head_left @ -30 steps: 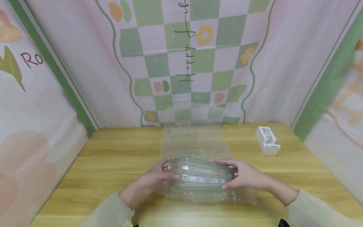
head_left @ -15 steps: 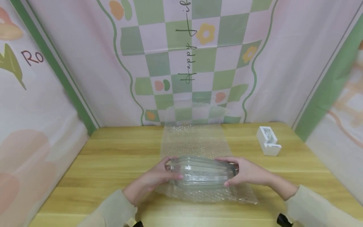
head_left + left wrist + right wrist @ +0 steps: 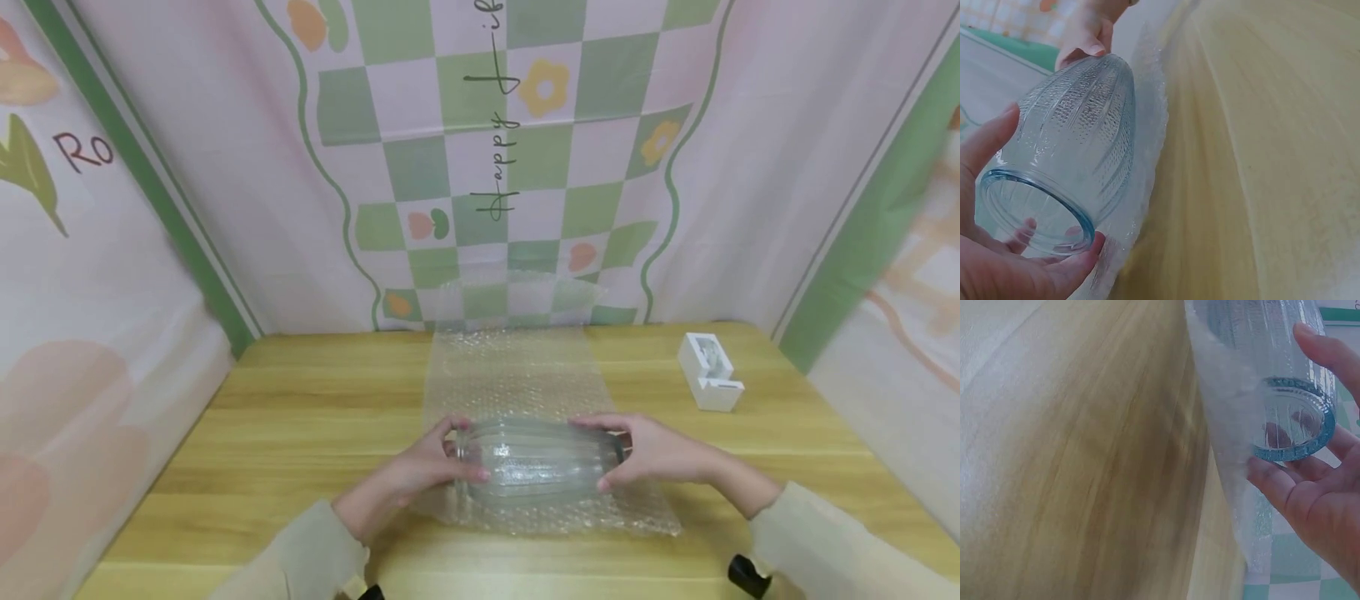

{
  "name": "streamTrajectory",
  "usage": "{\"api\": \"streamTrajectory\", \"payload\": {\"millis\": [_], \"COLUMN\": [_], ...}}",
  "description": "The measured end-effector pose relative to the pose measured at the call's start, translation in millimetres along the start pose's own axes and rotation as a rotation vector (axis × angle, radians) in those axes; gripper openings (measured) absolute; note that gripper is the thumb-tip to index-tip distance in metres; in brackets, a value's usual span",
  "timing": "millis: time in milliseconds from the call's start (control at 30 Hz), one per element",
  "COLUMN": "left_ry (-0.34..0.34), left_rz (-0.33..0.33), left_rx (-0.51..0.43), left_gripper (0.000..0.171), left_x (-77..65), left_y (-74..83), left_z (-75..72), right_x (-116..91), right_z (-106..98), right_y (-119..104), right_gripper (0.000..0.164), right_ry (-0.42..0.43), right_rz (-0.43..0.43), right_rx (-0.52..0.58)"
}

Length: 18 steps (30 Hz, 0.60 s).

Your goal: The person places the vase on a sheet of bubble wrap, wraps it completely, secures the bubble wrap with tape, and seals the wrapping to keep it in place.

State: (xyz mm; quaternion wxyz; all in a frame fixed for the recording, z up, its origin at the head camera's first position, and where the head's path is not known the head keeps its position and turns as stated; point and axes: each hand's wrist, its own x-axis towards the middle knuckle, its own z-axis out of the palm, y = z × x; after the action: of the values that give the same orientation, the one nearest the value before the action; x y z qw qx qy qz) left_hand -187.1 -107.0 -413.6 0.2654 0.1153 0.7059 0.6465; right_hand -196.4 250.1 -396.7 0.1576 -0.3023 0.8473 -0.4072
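A clear ribbed glass vase (image 3: 536, 462) lies on its side over a sheet of bubble wrap (image 3: 517, 375). My left hand (image 3: 431, 462) holds its open mouth end, the thumb on the near side and fingers round the rim; the left wrist view shows the round rim (image 3: 1035, 209) between thumb and fingers. At the other end my right hand (image 3: 652, 454) grips the base, thumb in front and fingers behind. The right wrist view shows the thick base ring (image 3: 1294, 450) beside the fingers. Whether the vase touches the wrap along its whole length, I cannot tell.
A white tape dispenser (image 3: 708, 372) with a roll in it stands at the back right of the wooden table (image 3: 300, 417). Patterned curtains (image 3: 465, 167) hang behind and at both sides. The wrap's far end rises against the back curtain.
My left hand has shifted slightly to the right along the mouth end. The vase has moved slightly right and appears a little turned; the right hand has barely moved.
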Motion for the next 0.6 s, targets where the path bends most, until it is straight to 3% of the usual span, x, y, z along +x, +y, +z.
{"api": "streamTrajectory", "payload": {"millis": [267,600], "left_ry": [-0.014,-0.023], "left_rz": [0.002,-0.014], "left_rx": [-0.03,-0.008], "left_gripper": [0.084,0.085], "left_x": [0.2,-1.0], "left_y": [-4.6,-5.6], "left_z": [0.1,-1.0], "right_x": [-1,-8], "right_z": [-1,8], "right_y": [2,-10], "right_gripper": [0.082,0.081], "right_ry": [-0.023,0.034], "right_rz": [-0.009,-0.04], "right_rx": [0.045,-0.094]}}
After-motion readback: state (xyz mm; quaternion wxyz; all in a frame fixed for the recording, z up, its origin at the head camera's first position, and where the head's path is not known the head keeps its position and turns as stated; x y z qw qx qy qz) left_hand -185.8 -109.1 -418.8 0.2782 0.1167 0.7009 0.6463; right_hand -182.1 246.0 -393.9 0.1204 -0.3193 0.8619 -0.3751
